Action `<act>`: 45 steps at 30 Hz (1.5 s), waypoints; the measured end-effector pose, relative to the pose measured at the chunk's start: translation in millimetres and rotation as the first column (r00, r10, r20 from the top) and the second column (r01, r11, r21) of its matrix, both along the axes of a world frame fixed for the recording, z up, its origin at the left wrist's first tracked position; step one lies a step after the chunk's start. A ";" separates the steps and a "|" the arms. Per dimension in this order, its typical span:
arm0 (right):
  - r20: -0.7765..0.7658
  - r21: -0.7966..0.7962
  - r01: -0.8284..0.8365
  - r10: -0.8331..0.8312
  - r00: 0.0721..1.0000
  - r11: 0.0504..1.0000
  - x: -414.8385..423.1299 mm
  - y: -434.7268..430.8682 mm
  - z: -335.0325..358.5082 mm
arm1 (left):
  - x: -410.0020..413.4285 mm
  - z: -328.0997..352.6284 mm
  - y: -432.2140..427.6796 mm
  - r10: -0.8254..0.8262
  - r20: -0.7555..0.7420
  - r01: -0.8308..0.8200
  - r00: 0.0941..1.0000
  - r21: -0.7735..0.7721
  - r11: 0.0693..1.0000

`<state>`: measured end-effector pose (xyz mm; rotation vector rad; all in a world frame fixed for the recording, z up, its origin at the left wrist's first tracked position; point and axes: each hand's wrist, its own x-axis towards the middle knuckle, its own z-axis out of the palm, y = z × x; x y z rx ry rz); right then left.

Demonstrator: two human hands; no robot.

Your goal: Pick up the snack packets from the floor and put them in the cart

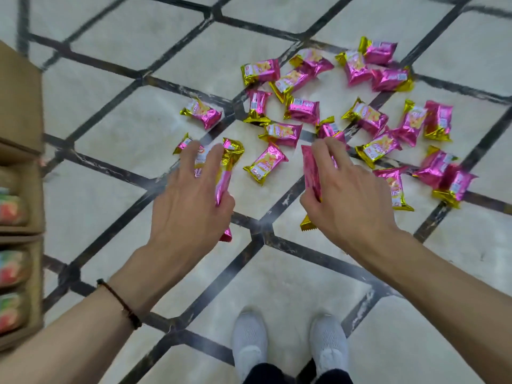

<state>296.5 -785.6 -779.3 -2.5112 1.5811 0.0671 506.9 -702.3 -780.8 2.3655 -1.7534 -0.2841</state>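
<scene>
Several pink and gold snack packets (302,109) lie scattered on the tiled floor (116,128) ahead of me. My left hand (191,195) grips one packet (227,167) that stands on edge under its fingers and thumb. A second packet (182,141) lies just beyond its fingertips. My right hand (343,189) grips another packet (311,173), whose gold end sticks out below the palm. One loose packet (266,163) lies between the two hands. No cart is in view.
Cardboard boxes (19,106) with colourful packs (11,270) inside stand along the left edge. My white shoes (249,342) are at the bottom, behind the hands. Pale floor with dark lines spreads all around the packets.
</scene>
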 end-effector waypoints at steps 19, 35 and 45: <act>0.066 -0.074 0.092 -0.087 0.994 0.993 -23.9 -4.9 517.4 | -10.5 519.6 -13.7 0.058 -0.112 -0.069 0.992 -0.093 0.993; 0.237 -0.352 0.245 -0.167 0.957 0.904 -74.2 -10.3 711.1 | -53.0 718.3 -33.8 0.071 -0.038 -0.080 0.997 -0.339 0.937; 0.219 -0.417 0.309 -0.235 0.947 0.855 -146.2 -3.6 740.0 | -128.7 754.1 -49.4 0.029 0.009 -0.024 1.000 -0.335 0.942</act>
